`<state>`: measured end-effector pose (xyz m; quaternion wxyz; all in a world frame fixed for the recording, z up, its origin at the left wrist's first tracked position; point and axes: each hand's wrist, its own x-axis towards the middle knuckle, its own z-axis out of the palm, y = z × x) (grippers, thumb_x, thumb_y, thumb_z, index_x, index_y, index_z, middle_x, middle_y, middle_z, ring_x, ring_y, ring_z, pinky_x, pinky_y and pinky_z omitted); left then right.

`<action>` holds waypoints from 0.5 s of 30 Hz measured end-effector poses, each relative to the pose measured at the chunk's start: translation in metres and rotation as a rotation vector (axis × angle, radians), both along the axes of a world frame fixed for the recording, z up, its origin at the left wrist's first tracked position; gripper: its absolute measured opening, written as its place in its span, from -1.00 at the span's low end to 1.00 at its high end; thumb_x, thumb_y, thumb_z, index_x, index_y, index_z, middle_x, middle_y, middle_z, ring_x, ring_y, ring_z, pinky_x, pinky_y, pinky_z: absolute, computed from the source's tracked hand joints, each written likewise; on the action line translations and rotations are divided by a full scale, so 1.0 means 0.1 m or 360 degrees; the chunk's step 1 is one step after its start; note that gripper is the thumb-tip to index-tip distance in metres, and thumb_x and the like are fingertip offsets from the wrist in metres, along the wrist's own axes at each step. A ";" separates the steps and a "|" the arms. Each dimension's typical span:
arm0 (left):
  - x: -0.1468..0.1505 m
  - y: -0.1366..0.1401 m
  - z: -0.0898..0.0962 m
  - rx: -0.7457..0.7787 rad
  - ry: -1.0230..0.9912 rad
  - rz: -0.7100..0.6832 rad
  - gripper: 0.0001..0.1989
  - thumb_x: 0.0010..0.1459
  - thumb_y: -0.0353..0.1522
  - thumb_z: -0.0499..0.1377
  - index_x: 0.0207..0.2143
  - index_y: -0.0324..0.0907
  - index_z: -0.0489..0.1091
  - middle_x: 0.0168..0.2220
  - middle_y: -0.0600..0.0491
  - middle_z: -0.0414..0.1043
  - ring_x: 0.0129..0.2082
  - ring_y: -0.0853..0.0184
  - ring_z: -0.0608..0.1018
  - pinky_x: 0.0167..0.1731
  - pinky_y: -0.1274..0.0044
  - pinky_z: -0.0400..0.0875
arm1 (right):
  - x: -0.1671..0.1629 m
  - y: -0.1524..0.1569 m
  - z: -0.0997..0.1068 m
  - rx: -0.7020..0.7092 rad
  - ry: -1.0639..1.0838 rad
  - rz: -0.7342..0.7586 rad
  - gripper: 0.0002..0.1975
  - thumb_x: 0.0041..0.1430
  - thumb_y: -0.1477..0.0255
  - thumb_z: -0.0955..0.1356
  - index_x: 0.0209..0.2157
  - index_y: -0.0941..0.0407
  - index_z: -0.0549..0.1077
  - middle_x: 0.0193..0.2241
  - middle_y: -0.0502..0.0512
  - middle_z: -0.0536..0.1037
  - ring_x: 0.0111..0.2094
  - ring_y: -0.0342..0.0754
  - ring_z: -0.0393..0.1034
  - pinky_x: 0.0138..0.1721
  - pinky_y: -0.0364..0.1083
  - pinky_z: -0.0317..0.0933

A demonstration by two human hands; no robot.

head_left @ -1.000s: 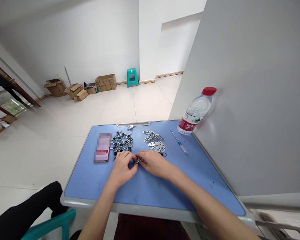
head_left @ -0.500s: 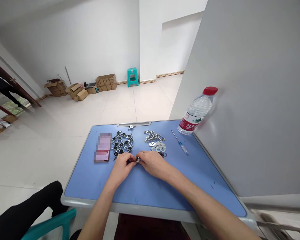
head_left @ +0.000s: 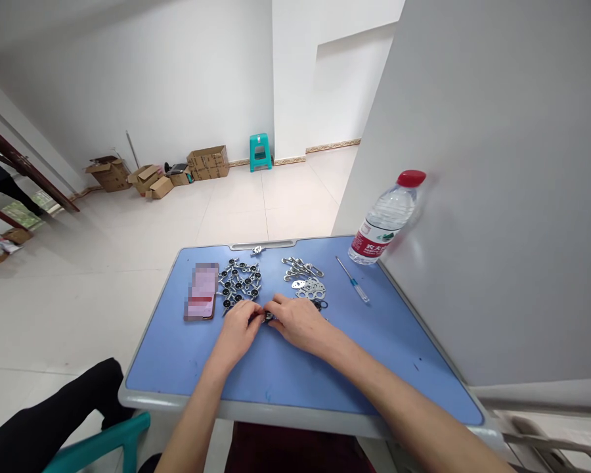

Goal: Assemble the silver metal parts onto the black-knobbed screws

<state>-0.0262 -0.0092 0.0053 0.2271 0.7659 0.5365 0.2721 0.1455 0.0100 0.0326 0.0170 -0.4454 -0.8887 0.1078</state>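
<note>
Pinching a small metal part point(head_left: 268, 317) between them, the left hand point(head_left: 237, 322) and right hand point(head_left: 298, 320) meet near the middle of the blue bench point(head_left: 285, 381); each grip is closed on the piece, fingertips hiding most of its shape. Blue surface stretches from the hands to the near edge, with wide room rightward too. Black-centred metal fittings point(head_left: 239, 286) crowd the left fingers, a smartphone point(head_left: 207, 289) between them and the left edge. Past the right hand lie flat metal plates point(head_left: 314, 287) and metal links point(head_left: 303, 269); a screwdriver point(head_left: 358, 289) and water bottle point(head_left: 387, 220) sit nearer the right edge.
</note>
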 end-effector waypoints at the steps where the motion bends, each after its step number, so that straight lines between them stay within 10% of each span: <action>1: 0.00 0.00 -0.02 0.0040 0.0032 -0.0021 -0.86 0.20 -0.43 0.03 -0.41 -0.14 0.33 -0.37 0.06 0.41 -0.32 0.29 0.43 -0.26 0.45 0.34 | 0.00 0.00 0.00 0.0002 -0.0006 -0.0004 -0.84 0.30 0.43 0.26 -0.16 0.13 0.45 -0.21 0.15 0.51 -0.34 -0.04 0.46 -0.44 -0.14 0.05; 15: -0.02 -0.01 0.04 0.0098 0.0035 0.0044 -0.92 0.22 -0.44 0.07 -0.36 -0.14 0.33 -0.32 0.06 0.41 -0.25 0.28 0.44 -0.23 0.45 0.33 | -0.03 -0.01 0.02 -0.0063 0.0014 -0.0086 -0.85 0.29 0.44 0.28 -0.16 0.14 0.46 -0.20 0.15 0.53 -0.30 -0.01 0.47 -0.42 -0.14 0.06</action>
